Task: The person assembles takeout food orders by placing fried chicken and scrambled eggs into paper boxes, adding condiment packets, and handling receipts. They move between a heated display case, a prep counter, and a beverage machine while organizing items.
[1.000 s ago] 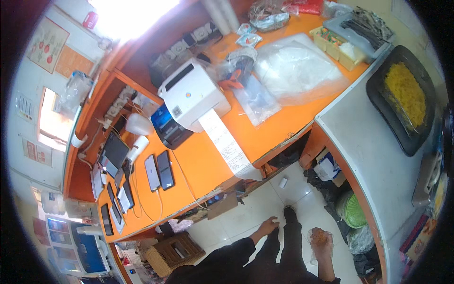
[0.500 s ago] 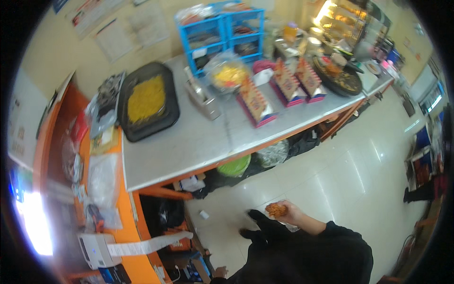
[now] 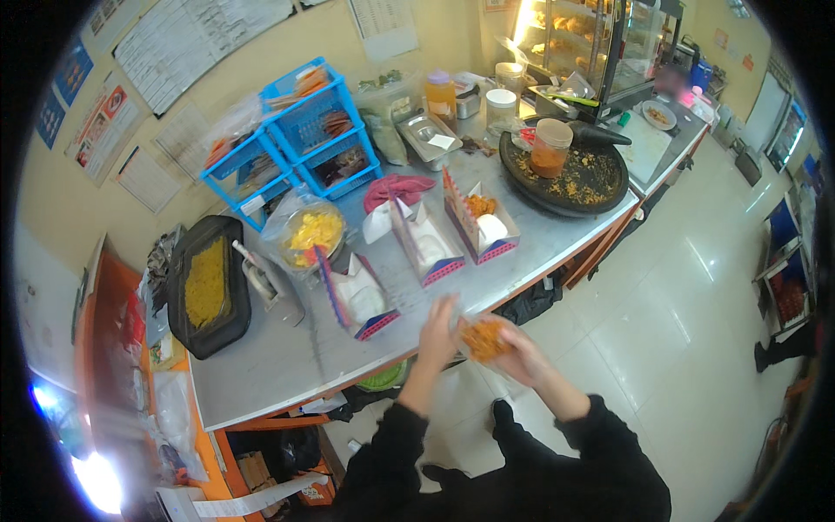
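Note:
A piece of fried chicken (image 3: pixel 484 340) with an orange-brown crust is in my right hand (image 3: pixel 524 357), whose fingers are closed round it. What looks like clear plastic lies between the chicken and the fingers. My left hand (image 3: pixel 437 335) is raised close beside the chicken, its fingers smeared by motion. Past the hands, three open cardboard boxes stand on the metal counter. The left box (image 3: pixel 376 324) and the middle box (image 3: pixel 441 268) each hold a white bundle. In the right box (image 3: pixel 497 250), a fried piece (image 3: pixel 479 205) sits behind a white mound (image 3: pixel 491 228).
A black stone mortar (image 3: pixel 591 195) holds crumbs and a jar (image 3: pixel 551 150). Left on the counter are a bowl of yellow pieces (image 3: pixel 315 231), a metal dispenser (image 3: pixel 277 294) and a black tray of yellow food (image 3: pixel 235 313). Blue baskets (image 3: pixel 335 165) stand behind. The counter's front edge (image 3: pixel 322 383) is near.
My left hand has come up from low by the counter to beside the chicken. My right hand has brought the chicken toward the counter. The view has shifted, showing the insides of the boxes.

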Tool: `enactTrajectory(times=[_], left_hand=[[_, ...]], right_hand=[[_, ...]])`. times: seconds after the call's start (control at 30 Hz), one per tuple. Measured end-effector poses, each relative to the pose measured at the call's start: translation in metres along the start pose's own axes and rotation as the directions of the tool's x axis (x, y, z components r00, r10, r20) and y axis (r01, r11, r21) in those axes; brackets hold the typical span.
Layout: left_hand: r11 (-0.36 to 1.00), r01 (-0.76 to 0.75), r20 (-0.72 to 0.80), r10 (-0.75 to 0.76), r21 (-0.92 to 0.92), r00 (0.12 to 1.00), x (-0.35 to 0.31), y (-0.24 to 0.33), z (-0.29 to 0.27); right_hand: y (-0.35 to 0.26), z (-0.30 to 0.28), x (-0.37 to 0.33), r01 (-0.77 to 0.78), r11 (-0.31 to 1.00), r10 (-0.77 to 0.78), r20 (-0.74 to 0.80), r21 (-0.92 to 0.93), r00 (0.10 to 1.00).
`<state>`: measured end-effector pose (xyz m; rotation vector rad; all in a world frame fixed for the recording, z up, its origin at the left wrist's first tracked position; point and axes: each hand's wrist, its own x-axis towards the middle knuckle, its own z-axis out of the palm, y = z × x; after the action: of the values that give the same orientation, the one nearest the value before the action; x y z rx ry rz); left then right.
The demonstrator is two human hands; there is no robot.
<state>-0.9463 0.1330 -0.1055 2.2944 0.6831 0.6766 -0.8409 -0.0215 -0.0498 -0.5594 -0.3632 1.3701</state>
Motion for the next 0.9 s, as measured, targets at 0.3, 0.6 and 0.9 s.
enactTrajectory(times=[0.3,0.6,0.9], left_hand=[[0.827,0.392,-0.205,-0.335,0.404,0.919,0.105,-0.082,0.029],[0.826,0.497,-0.214,-0.452,0.267,0.866,0.113,-0.026,-0.011],[0.825,0.413,-0.117,-0.4,0.385,0.909,0.101,-0.083,0.004]], right_hand=[[-0.021,0.003,0.187,0.06,0.965,-0.062,-0.004,0.256,0.998],[-0.013,-0.049,0.315,0.16,0.813,-0.27,-0.119,-0.56,0.955],[-0.009,0.017,0.273,-0.158,-0.249,-0.585,0.019,-0.956,0.811]])
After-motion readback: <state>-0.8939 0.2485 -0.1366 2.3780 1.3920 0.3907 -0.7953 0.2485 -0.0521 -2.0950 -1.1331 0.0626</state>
